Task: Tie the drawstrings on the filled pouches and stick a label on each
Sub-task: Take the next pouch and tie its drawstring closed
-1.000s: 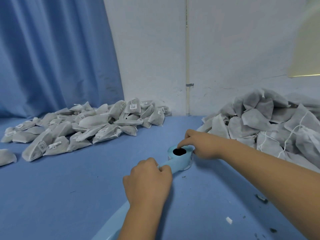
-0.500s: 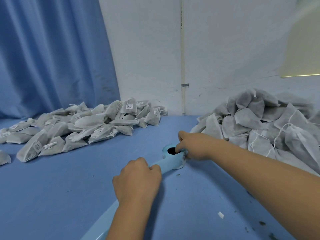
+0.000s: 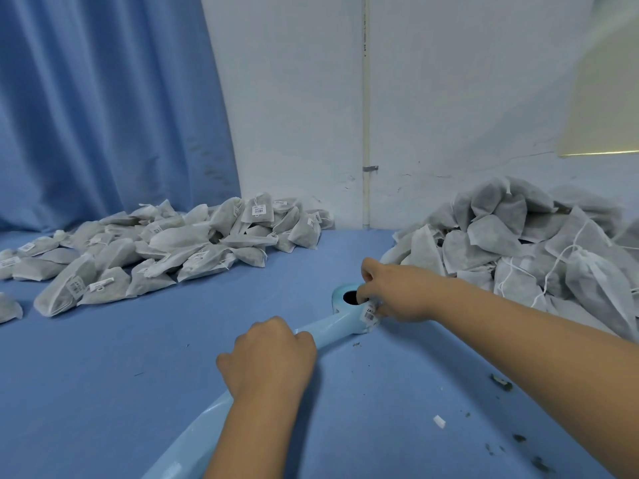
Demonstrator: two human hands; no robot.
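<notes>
Two hands, I see: left hand (image 3: 269,361) grips the blue backing strip (image 3: 333,331); right hand (image 3: 397,292) pinches a barcode label (image 3: 370,312) at the label roll (image 3: 340,292).

Only the back of the left hand (image 3: 266,357) shows; its fingers are hidden. The strip (image 3: 332,331) is covered beneath it and runs off the bottom edge. Print on the label (image 3: 370,312) at the right hand (image 3: 397,292) is too small to read. The right pile (image 3: 518,243) is cut by the right edge, the left pile (image 3: 155,250) by the left. The upper-right panel (image 3: 605,98) is blurred.
</notes>
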